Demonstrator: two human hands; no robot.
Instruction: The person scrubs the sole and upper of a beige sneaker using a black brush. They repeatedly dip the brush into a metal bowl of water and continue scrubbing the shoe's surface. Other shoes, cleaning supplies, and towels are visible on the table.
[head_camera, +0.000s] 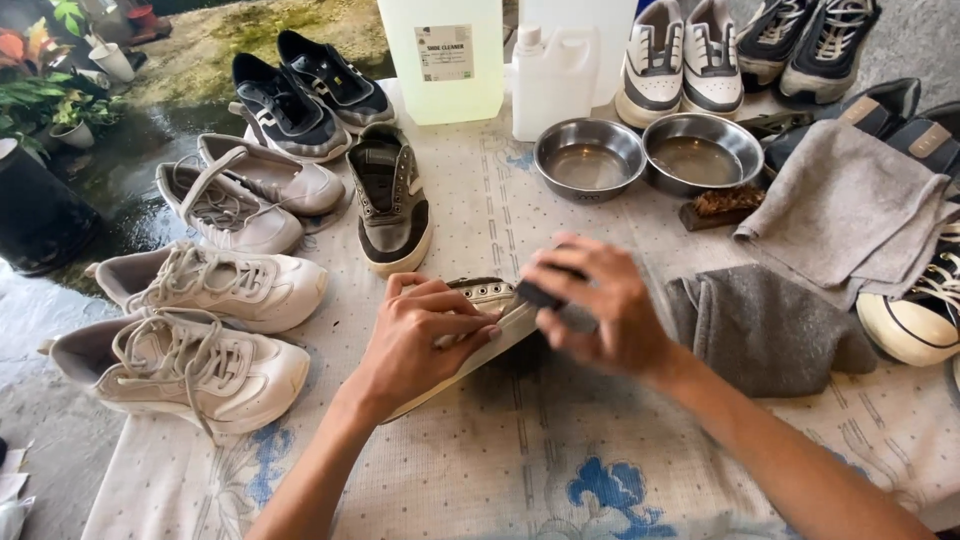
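Note:
My left hand grips a white and grey sneaker lying tilted on its side in the middle of the table, sole edge turned up. My right hand is closed around a small dark brush and presses it against the sneaker's sole rim. Most of the shoe is hidden under both hands. Its matching grey and black sneaker stands upright just behind my left hand.
White sneakers line the left side, dark ones sit behind. Two steel bowls of liquid, a wooden brush, a clear jug and white bottle stand at the back. Grey cloths lie right.

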